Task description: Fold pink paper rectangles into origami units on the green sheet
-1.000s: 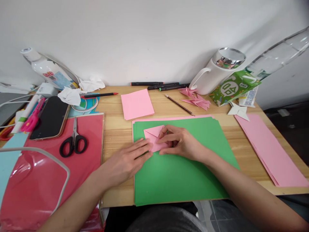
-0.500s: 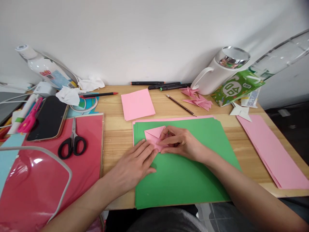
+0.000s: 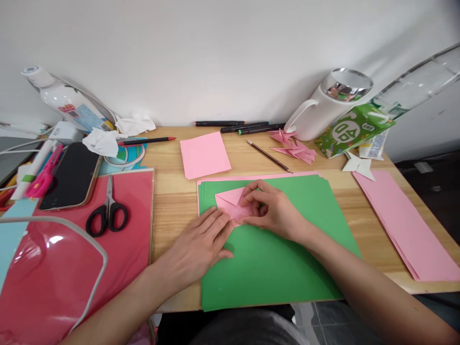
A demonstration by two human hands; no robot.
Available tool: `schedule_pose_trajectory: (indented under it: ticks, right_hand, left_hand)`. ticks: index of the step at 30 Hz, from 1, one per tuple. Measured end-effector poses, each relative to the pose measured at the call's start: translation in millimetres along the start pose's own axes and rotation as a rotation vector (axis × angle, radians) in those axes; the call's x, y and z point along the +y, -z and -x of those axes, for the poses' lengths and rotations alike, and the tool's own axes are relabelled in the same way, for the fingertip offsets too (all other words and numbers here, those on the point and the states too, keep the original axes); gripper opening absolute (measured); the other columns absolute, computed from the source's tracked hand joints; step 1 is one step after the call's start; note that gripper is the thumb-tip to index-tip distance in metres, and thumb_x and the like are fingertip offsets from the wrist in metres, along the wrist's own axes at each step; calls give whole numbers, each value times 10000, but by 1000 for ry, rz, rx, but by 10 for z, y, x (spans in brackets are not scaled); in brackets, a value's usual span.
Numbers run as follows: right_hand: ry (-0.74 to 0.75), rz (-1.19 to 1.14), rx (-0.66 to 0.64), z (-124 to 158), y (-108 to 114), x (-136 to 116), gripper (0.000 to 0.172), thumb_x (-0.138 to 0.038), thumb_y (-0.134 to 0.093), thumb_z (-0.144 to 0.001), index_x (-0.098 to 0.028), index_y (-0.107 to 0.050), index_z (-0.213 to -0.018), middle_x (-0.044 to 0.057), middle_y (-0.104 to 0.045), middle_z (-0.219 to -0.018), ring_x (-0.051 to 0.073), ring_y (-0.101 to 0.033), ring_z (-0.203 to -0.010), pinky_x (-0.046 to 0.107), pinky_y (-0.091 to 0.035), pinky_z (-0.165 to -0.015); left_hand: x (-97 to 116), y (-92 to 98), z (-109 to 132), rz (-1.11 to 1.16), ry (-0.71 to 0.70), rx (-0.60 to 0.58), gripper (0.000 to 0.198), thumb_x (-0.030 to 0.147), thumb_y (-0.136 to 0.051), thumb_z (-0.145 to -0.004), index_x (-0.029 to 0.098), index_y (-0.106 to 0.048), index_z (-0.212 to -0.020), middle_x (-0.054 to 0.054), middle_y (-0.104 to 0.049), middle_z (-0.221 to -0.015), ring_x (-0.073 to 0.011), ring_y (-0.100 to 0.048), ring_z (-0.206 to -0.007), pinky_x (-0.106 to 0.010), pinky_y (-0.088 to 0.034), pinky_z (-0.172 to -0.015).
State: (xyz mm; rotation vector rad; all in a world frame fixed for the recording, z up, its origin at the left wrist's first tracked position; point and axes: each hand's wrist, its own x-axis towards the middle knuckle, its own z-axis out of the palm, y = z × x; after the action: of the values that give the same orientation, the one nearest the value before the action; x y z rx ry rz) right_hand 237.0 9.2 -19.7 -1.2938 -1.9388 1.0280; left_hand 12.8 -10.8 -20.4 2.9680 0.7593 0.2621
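Observation:
A small square of pink paper [image 3: 232,197] with a triangular flap folded at its top lies on the stack of green sheets [image 3: 273,268]. My left hand [image 3: 201,244] is laid flat, its fingers stretched over the paper's lower left corner. At the paper's right side, my right hand [image 3: 273,211] has its fingers curled, with thumb and fingertips on the paper's right and lower edge. Those fingers cover the right part of the pink square.
Black-handled scissors [image 3: 108,211] rest on a red folder [image 3: 132,258] at left, beside a phone [image 3: 74,175]. Behind the green sheets are pink squares [image 3: 205,155], a pencil [image 3: 269,156] and folded pink pieces [image 3: 296,151]. A white mug [image 3: 323,112] and pink strips [image 3: 406,225] stand or lie at right.
My right hand's fingers have lifted and curled back from the paper's middle toward its right side, showing more of the pink surface. My left hand has stayed in place.

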Motion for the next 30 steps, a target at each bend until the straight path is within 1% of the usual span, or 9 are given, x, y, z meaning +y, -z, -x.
schedule_pose_trajectory:
  ticks: [3,6,12,16,18,20,24,30]
  right_hand:
    - [-13,35,-6,5,0,-24,248,-389,-683,-772,-148,-621,-766,69,-518,-971,54,-461,-539,231,-458,-486]
    - [-39,64,-24,3,0,-38,211,-335,-691,-768,-145,-614,-715,66,-524,-981,50,-455,-540,231,-455,-498]
    - [-107,47,-17,-1,-27,-49,97,-230,-692,-756,-155,-649,-801,49,-541,-983,55,-479,-557,233,-460,-535]
    - [-143,15,-17,-1,-44,-55,55,-209,-680,-757,-161,-659,-776,40,-532,-997,47,-476,-553,227,-453,-533]
    - [-159,0,-30,-1,-50,-54,48,-212,-674,-758,-165,-663,-755,37,-524,-1009,41,-466,-543,225,-446,-525]
    - [-167,-18,-22,-1,-57,-49,48,-214,-675,-752,-172,-668,-774,35,-527,-1009,47,-466,-550,225,-440,-520]
    - [-176,-28,18,7,-74,-44,111,-228,-680,-743,-184,-675,-845,38,-538,-1014,55,-455,-550,228,-424,-504]
    - [-179,-31,-20,0,-64,-65,82,-239,-673,-751,-175,-667,-801,41,-527,-1014,53,-452,-553,225,-424,-501]
  left_hand:
    - [-5,0,-3,-14,-4,-4,507,469,-437,-897,60,-542,-1179,-190,-580,-1214,-320,-531,-1177,-464,-483,-960]
    - [-13,3,-9,-32,-2,-23,490,476,-422,-904,89,-544,-1178,-169,-586,-1216,-300,-534,-1179,-449,-483,-963]
    - [-5,9,-17,-7,4,-18,494,457,-451,-899,67,-531,-1192,-186,-577,-1220,-313,-528,-1179,-461,-483,-957]
    - [6,34,-28,31,25,-22,487,433,-478,-894,74,-510,-1221,-200,-505,-1318,-309,-478,-1229,-472,-468,-973]
    - [7,41,-30,38,24,-34,503,429,-522,-872,70,-511,-1224,-202,-488,-1338,-314,-468,-1235,-469,-462,-980]
    - [6,38,-27,34,22,-43,527,431,-549,-855,64,-508,-1231,-203,-491,-1335,-318,-467,-1232,-467,-460,-983]
    - [5,27,-18,30,26,-44,527,438,-529,-865,69,-503,-1240,-203,-489,-1338,-318,-462,-1237,-474,-456,-983]
    - [9,34,-20,56,35,-29,517,430,-529,-867,65,-507,-1232,-203,-503,-1324,-323,-468,-1232,-478,-456,-979]
